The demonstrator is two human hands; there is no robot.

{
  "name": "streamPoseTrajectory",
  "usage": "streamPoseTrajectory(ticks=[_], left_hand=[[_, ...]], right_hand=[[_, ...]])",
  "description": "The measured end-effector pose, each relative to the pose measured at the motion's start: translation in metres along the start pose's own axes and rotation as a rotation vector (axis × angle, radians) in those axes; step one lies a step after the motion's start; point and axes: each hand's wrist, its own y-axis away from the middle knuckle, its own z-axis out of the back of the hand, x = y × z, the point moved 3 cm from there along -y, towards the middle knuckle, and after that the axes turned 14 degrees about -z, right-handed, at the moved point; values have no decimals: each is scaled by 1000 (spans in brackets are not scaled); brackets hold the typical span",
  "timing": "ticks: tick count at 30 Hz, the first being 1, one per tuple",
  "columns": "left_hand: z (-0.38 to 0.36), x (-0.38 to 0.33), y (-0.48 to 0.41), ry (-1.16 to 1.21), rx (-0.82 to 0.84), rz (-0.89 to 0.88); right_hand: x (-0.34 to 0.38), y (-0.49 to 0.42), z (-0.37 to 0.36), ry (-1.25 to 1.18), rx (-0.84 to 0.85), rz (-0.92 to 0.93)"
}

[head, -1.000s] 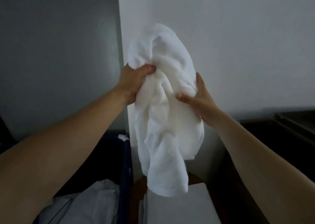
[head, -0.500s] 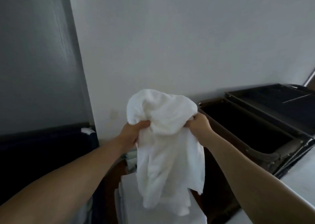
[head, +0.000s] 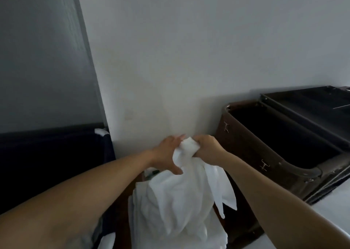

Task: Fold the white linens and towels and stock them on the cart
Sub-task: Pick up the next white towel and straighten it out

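A crumpled white towel (head: 181, 197) hangs in front of me, its lower part bunched over a stack of white linens (head: 136, 220) below. My right hand (head: 207, 148) grips the towel's top corner in a fist. My left hand (head: 168, 152) is right beside it, fingers extended over the same top edge with the thumb spread downward against the cloth. The two hands nearly touch.
A brown open-topped cart bin (head: 251, 154) stands at the right, with a dark tray (head: 306, 101) behind it. A dark blue laundry hamper (head: 56, 154) sits at the left against the white wall (head: 189, 59). A pale surface (head: 333, 207) shows at the lower right.
The towel came down from head height to low over the linen stack. My hands moved close together at its top corner, and my left hand's fingers have loosened from a fist.
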Motion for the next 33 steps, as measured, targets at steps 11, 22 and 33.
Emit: streamPoseTrajectory(ticks=[11,22,33], left_hand=[[116,-94,-4,529,-918,93],[80,-43,50,467,-572,542],[48,-100,47,328,-269,115]], right_hand=[[-44,-19,70,-133,-64,-86],[5,-5,168,-179,-120,124],[78,29,105,162,-13,285]])
